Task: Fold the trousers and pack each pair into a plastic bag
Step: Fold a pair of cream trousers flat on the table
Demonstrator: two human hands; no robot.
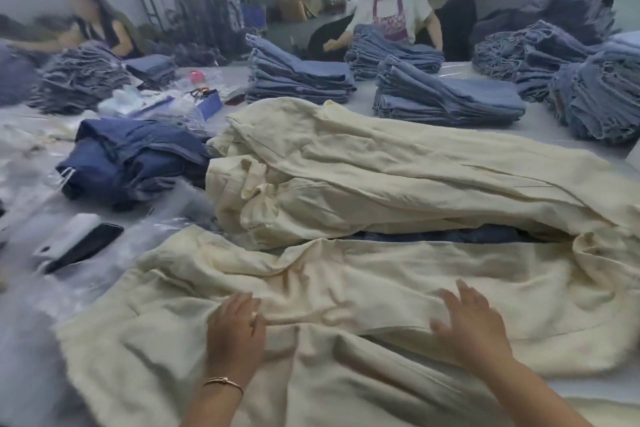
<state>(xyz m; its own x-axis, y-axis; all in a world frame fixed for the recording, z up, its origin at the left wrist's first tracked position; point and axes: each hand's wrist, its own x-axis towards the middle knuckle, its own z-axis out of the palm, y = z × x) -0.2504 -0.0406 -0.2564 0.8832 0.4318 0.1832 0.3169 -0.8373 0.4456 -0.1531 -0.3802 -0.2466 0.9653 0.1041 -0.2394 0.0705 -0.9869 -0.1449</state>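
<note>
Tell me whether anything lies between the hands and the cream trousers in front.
Nothing visible does. The left hand and right hand both rest directly on the cream trousers, fingers roughly straight.

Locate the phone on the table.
Head view, left side: the phone lies on the table, below the dark blue trousers and left of the cream trousers.
</note>
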